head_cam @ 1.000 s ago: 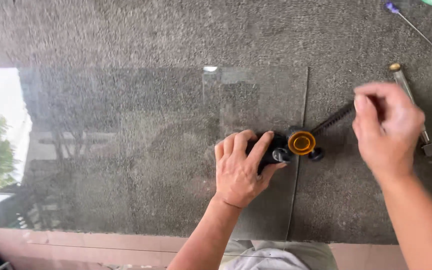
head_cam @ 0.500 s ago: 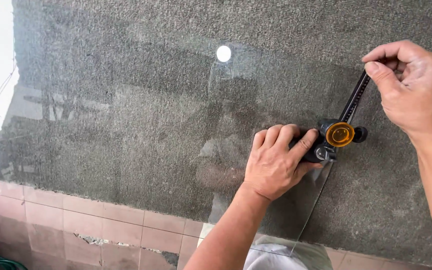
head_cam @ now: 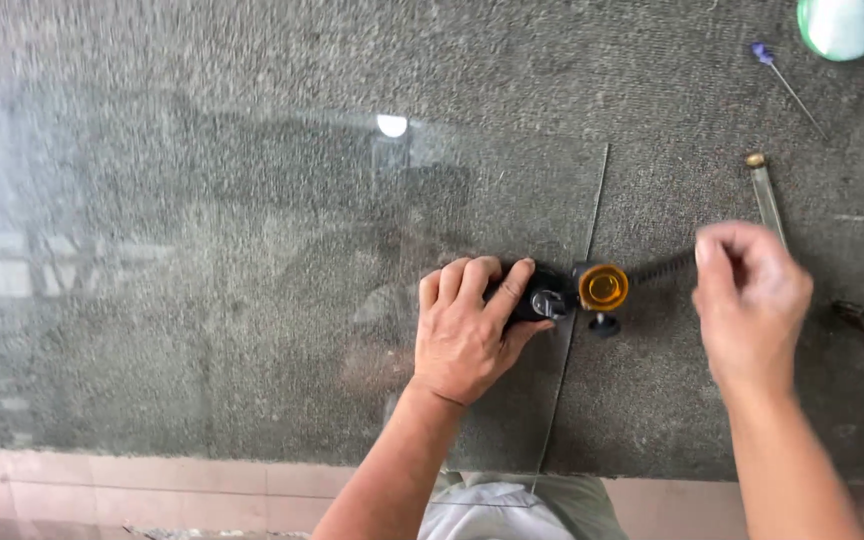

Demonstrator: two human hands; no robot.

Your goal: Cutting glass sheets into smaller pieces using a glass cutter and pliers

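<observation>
Glass cutter with orange knob set at the right edge of a glass sheet.
Left hand presses its black base onto the glass; right hand closes on the ribbed bar. Grey carpeted tabletop beneath.

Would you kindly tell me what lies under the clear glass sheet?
Under the clear glass sheet the grey carpeted tabletop shows through, dimmed by reflections. The left hand pressing the black tool with orange knob covers what lies beneath there.
</observation>
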